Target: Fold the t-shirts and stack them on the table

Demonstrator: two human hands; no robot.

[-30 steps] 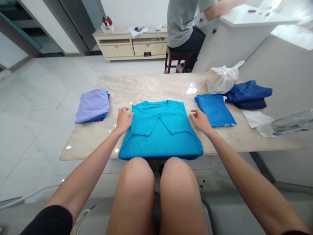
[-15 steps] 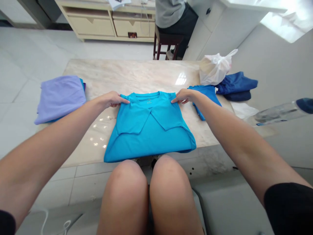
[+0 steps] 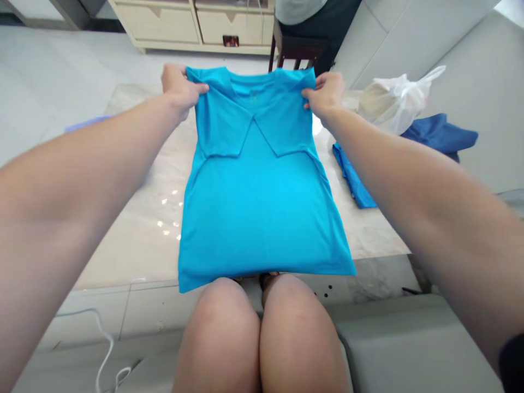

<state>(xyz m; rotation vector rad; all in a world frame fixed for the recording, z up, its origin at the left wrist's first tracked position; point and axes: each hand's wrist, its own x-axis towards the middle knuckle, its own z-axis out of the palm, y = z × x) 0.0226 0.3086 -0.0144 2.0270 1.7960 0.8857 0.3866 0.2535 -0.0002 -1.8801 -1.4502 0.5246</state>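
Turquoise T-shirt [image 3: 257,213], sleeves folded in, hangs centre frame over the marble table [image 3: 135,245]. We hold it up by both shoulders: left hand [image 3: 179,90] and right hand [image 3: 326,94], fingers pinched narrow on the fabric. Next calls for an even lay-down. White plastic bag [image 3: 397,101] sits upper right.

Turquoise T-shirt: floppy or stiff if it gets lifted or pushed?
The turquoise T-shirt looks floppy: it hangs limp from the left hand and right hand with soft creases. Probably light too, since fingertip pinches carry it. It may slide easily on the marble tabletop.
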